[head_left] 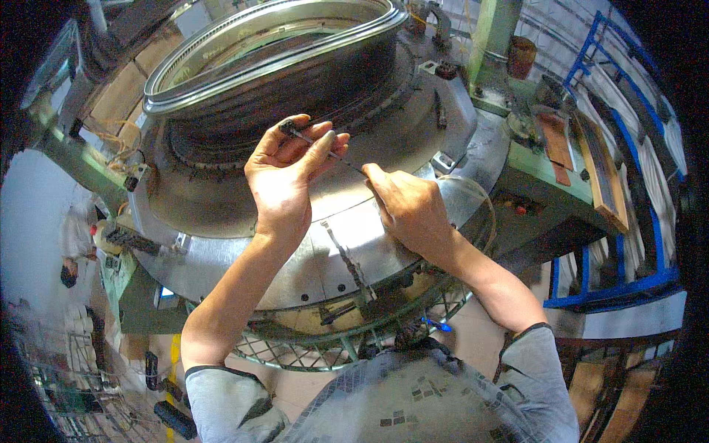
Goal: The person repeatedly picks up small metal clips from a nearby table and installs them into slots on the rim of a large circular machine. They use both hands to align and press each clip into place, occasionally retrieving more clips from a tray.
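- Grey patterned shirt [399,391] nearest, seen from above, with two bare forearms reaching forward from its short, dark-edged sleeves
- Left hand [284,173]: palm turned up, fingers curled, pinching a thin dark rod [349,163] near its thicker dark end
- Right hand [413,207]: back uppermost, thumb and forefinger gripping the other end of the rod; the remaining fingers are tucked away, so I cannot tell whether they hold anything more
- Where the rod is: held between the two hands, slanting down toward the right, above the front of a large round metal machine [214,199]
- Below the hands, a shiny steel plate [303,273] bears a long dark piece [347,258], its near end close to the plate's edge
- Beyond, a tall steel ring [354,59] rises from the machine; to the right stand a green desk [569,188] with a wooden frame [602,177] at its edge, and a blue rack [620,292]
- What could go wrong, in my judgement: both pinches look light, so a slipping fingertip could drop the rod onto the machine, where it might slide out of reach
- Uneven force from the two hands could bend the rod
- A low-swinging right forearm could knock the dark piece off the plate
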`<state>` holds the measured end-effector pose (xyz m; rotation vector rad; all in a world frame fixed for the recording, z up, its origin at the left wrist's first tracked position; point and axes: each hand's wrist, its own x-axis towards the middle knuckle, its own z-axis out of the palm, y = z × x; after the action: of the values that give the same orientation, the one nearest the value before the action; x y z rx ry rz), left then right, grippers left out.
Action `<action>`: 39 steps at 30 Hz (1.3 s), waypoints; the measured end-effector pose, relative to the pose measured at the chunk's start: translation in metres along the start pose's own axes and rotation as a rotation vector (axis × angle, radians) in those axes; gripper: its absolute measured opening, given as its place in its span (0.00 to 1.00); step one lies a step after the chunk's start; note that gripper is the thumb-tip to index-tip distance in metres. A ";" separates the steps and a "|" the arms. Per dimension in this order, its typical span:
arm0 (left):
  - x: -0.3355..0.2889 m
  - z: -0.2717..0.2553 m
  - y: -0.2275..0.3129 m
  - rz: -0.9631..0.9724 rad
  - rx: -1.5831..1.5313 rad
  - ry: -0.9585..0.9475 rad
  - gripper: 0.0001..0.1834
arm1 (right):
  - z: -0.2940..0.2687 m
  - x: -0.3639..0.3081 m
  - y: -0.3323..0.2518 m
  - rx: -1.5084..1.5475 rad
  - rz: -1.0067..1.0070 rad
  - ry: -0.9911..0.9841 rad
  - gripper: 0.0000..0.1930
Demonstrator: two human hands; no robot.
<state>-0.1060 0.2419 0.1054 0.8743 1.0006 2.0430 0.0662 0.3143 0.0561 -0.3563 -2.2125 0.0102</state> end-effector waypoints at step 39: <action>0.063 -0.024 -0.035 -0.024 0.263 -0.063 0.13 | 0.056 0.041 0.074 0.112 -0.027 -0.126 0.06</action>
<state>-0.1492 0.2996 0.0814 1.0488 1.2579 1.8785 0.0175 0.4019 0.0431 -0.2705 -2.3291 0.1450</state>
